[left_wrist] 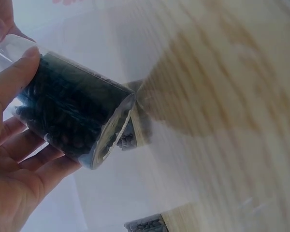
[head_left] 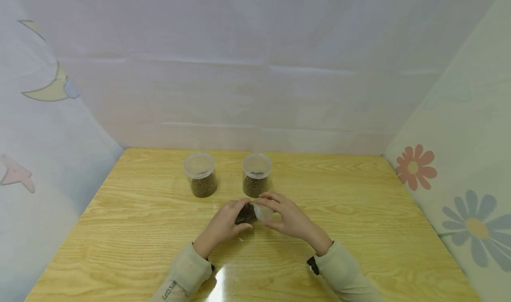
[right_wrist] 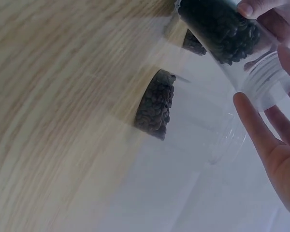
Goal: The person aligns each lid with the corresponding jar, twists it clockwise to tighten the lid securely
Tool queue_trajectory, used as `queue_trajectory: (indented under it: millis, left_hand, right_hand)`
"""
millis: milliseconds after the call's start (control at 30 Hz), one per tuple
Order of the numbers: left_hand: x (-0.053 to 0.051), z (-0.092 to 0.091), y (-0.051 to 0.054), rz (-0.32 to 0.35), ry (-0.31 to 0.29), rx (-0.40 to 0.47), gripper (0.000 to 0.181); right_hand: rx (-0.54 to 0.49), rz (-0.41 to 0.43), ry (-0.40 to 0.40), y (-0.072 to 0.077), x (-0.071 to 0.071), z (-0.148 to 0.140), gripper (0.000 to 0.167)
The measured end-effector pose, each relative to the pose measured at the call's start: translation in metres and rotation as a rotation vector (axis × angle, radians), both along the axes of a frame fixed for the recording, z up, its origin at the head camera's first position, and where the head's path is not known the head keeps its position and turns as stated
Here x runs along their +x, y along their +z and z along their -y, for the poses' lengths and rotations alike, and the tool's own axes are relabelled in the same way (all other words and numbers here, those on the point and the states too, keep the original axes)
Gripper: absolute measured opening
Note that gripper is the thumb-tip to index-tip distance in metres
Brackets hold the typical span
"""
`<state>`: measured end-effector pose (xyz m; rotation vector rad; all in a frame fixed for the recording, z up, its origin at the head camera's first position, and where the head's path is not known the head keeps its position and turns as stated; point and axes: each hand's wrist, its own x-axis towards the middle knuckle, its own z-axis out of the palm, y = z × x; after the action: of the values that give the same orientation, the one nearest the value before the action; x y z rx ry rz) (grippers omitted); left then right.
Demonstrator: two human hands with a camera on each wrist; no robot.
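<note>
Held above the table's middle is a clear plastic jar (head_left: 245, 214) of dark beans or seeds, tilted so that its clear screw lid (head_left: 264, 212) points right. My left hand (head_left: 224, 223) grips the jar body; in the left wrist view the thumb lies on one side of the jar (left_wrist: 72, 106) and fingers support the other. At the lid end, my right hand (head_left: 290, 217) holds the lid (right_wrist: 268, 79) between thumb and fingers. The lid sits on the jar. In the right wrist view part of the right hand is cut off by the frame.
Two similar clear jars stand upright behind my hands, a left jar (head_left: 201, 180) and a right jar (head_left: 257, 180), each partly filled with dark contents. They stand on a wooden table (head_left: 339, 191). Printed cloth walls (head_left: 255, 98) enclose its back and sides.
</note>
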<state>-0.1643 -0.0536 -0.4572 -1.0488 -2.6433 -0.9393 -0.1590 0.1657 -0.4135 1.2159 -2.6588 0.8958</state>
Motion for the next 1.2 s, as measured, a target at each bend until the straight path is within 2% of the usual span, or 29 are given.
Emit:
queue_trajectory:
  millis: [333, 933, 1200]
  left_hand:
    - [-0.0006, -0.0016, -0.0003, 0.000, 0.014, -0.011, 0.062]
    - [0.0042, -0.0027, -0.0050, -0.023, 0.011, -0.012, 0.063]
    - [0.0038, -0.0036, -0.0014, -0.027, 0.021, -0.003, 0.063]
  right_hand:
    - [-0.035, 0.006, -0.028, 0.0000, -0.0033, 0.0027, 0.057]
    - [0.020, -0.021, -0.023, -0.0050, 0.0007, 0.0002, 0.060]
    - [0.030, -0.041, -0.053, -0.0020, -0.0003, 0.0016, 0.062]
